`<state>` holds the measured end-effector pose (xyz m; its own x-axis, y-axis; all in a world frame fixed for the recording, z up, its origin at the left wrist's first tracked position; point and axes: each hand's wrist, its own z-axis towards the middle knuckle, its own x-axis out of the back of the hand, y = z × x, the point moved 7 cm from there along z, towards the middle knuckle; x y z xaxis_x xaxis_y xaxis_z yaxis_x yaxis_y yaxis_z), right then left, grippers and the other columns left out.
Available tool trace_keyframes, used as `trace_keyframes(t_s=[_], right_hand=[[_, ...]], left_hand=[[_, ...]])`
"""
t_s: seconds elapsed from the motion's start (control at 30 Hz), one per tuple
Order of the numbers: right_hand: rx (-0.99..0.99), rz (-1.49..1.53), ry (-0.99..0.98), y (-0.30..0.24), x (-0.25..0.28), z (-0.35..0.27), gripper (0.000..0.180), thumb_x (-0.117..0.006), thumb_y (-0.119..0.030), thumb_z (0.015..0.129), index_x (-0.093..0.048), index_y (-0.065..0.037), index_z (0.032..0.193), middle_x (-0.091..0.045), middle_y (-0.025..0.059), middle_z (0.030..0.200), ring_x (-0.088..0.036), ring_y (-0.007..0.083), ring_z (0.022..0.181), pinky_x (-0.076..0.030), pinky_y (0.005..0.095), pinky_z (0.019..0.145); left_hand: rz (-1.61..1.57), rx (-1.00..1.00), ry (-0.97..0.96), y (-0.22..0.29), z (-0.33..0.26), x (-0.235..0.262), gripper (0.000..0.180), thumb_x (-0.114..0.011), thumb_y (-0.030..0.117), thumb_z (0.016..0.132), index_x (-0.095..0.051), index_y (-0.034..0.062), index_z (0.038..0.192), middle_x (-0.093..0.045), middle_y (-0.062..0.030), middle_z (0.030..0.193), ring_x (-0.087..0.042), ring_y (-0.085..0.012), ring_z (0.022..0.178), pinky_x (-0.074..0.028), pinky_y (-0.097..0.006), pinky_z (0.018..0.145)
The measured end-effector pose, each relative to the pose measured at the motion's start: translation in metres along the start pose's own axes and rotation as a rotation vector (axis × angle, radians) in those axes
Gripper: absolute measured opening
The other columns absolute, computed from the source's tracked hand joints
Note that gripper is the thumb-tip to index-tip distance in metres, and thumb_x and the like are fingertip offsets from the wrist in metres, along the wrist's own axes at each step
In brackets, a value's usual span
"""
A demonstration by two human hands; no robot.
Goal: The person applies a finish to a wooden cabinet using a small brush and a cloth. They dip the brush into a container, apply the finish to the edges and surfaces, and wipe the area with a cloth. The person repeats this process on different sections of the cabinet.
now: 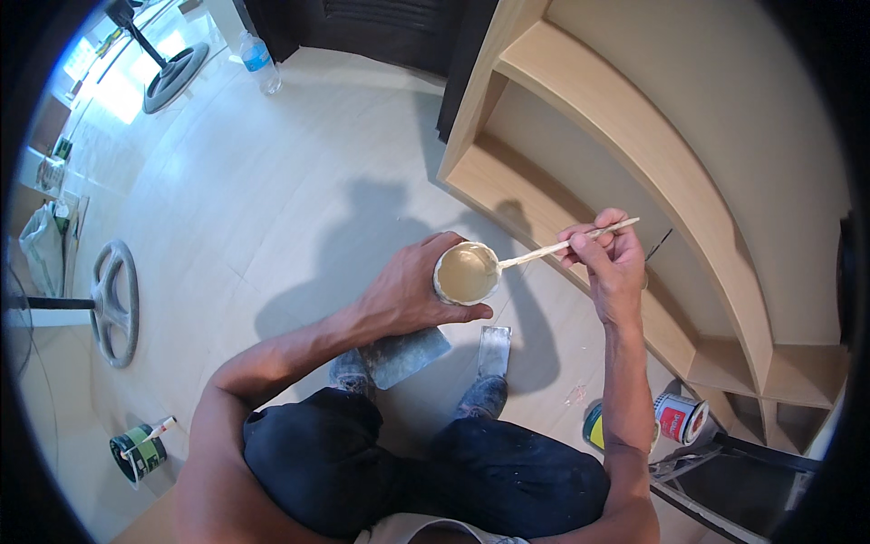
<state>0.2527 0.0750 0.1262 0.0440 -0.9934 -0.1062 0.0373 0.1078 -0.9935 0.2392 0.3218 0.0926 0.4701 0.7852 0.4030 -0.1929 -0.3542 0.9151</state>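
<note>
While a small cup [465,273] of pale beige paste is gripped in the left hand [410,292], a thin stick [562,245] is pinched in the right hand [613,263]. The left fingers are wrapped around the cup's wall, clamped on it, with the thumb seen along its lower rim. The right fingers are closed together on the stick near its upper end. The stick's long axis runs from the right fingertips down and leftward to the cup, its lower tip dipped at the cup's right rim, its upper end pointed up and right, just past the fingers. The cup's mouth is turned upward.

Below the left fingers, two flat metal scrapers [495,349] are laid on the pale floor [272,181], close to the person's shoes. Beyond the right fingers a light wooden shelf unit [634,136] is seen, lying near. Under the right forearm two tins [680,417] are lying on their sides. Well off to the left of the left fingers, a green tin [138,451] with a stick in it is stood, and a round fan base [113,302] is seen farther up. A plastic bottle [260,62] is stood far beyond both hands. Nothing is placed between the hands and the cup.
</note>
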Motion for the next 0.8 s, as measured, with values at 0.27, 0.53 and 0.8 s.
trace_keyframes(t_s=[0.27,0.53,0.8], right_hand=[[0.001,-0.047,-0.002,0.003,-0.010,-0.004,0.024,-0.073,-0.004,0.097,-0.050,-0.007,0.106,-0.074,0.0151,0.090,-0.076,0.0194,0.079,-0.060,0.0276,0.064],[0.260,-0.039,0.082,-0.055,0.005,0.018,0.026,-0.074,-0.008,0.097,-0.049,-0.009,0.094,-0.069,0.0105,0.083,-0.072,0.0175,0.071,-0.058,0.0275,0.061],[0.471,-0.218,0.379,-0.113,0.023,0.135,0.036,-0.073,-0.035,0.100,-0.074,0.000,0.106,-0.074,0.0060,0.082,-0.067,0.0096,0.072,-0.053,0.0254,0.067]], left_hand=[[0.012,0.024,-0.012,0.001,0.000,-0.002,0.068,-0.094,0.041,0.073,-0.063,0.0026,0.121,-0.072,-0.0167,0.111,-0.071,-0.0293,0.105,-0.056,-0.042,0.092],[0.036,0.024,0.041,-0.003,-0.006,0.006,0.066,-0.096,0.034,0.073,-0.063,0.0026,0.121,-0.072,-0.0115,0.107,-0.070,-0.0219,0.099,-0.056,-0.038,0.089],[-0.008,0.098,0.022,-0.002,-0.014,0.000,0.066,-0.095,0.036,0.073,-0.064,0.0016,0.120,-0.073,-0.0133,0.106,-0.071,-0.0255,0.102,-0.057,-0.039,0.090]])
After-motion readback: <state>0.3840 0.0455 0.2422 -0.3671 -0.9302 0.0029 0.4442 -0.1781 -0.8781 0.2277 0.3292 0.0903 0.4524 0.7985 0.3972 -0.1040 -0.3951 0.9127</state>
